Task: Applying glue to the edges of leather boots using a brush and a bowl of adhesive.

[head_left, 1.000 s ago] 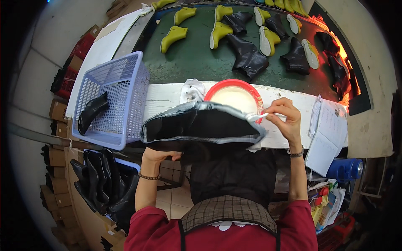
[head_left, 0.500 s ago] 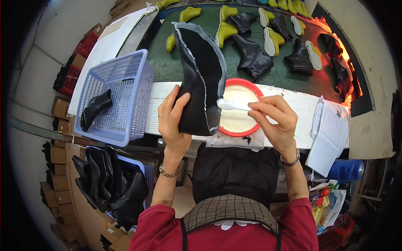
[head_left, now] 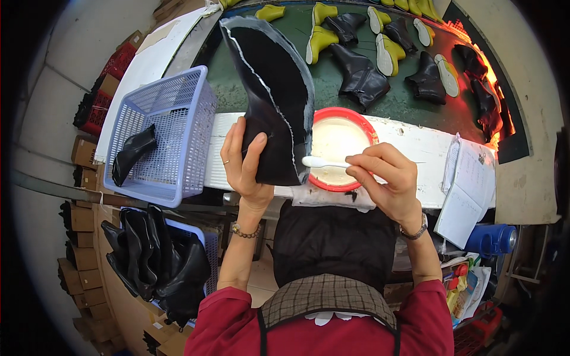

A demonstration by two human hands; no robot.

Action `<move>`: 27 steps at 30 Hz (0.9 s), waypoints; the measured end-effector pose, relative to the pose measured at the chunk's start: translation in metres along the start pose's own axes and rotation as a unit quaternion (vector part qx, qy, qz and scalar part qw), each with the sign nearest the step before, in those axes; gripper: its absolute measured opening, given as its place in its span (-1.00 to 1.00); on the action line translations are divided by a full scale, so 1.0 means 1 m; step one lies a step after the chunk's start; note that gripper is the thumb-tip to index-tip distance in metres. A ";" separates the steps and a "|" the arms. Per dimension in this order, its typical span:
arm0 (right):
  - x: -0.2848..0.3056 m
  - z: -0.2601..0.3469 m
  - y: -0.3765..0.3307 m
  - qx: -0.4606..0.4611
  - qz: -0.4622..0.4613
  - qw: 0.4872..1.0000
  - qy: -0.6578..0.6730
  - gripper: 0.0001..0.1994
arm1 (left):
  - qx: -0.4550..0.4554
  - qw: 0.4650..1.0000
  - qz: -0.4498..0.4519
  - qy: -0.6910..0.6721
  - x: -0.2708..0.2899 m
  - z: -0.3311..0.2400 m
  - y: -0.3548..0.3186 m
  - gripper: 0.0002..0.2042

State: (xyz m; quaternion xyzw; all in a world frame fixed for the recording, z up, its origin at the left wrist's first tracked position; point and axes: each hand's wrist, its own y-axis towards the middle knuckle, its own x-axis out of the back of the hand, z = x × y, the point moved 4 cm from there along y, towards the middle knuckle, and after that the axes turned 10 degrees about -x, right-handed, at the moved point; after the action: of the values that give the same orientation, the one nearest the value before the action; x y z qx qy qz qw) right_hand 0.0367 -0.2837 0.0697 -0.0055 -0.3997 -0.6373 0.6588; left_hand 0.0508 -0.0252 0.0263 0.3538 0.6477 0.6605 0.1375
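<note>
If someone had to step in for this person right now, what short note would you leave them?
Left hand: holds the black boot upper upright above the white bench, its pale-edged rim toward the bowl.
Right hand: grips a white brush, bristle end at the upper's lower edge, over the red bowl of whitish paste.
Nearby: one black piece lies in the lavender basket to the left; more black uppers hang in a bin below the bench; a notebook lies on the right.
Done: cannot tell how far the edge is coated.
Left: probably brushing along the rest of the edge.
</note>
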 end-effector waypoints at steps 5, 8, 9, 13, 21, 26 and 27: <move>-0.009 0.007 -0.012 -0.076 0.077 0.992 0.069 -0.89 | 0.010 1.000 0.002 0.010 -0.006 0.003 -0.004 -0.56; -0.013 0.003 -0.007 -0.128 0.098 0.979 0.126 -0.92 | 0.029 0.999 0.028 -0.001 -0.007 0.004 -0.014 -0.51; -0.014 -0.004 -0.005 -0.145 0.094 0.975 0.140 -0.93 | 0.066 0.997 0.036 -0.011 -0.008 0.005 -0.016 -0.51; -0.009 -0.078 -0.005 -0.235 -0.045 0.948 0.208 -0.87 | 0.377 0.907 -0.044 -0.182 -0.008 0.046 -0.047 -0.44; -0.021 -0.238 -0.069 -0.390 -0.172 0.873 0.237 -0.81 | 0.694 0.491 -0.128 -0.511 -0.064 0.134 -0.074 -0.85; -0.017 -0.232 -0.073 -0.394 -0.203 0.867 0.228 -0.82 | 0.574 0.750 -0.010 -0.329 -0.153 0.181 -0.033 -0.55; -0.016 -0.232 -0.072 -0.393 -0.204 0.869 0.223 -0.82 | 0.534 0.805 0.023 -0.258 -0.176 0.195 -0.031 -0.51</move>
State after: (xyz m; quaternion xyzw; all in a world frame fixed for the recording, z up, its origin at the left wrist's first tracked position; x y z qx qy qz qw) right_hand 0.0984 -0.4040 -0.1327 -0.0400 0.0484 -0.8461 0.5293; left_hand 0.2929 0.0141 -0.0715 0.5434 0.8306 0.0972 0.0734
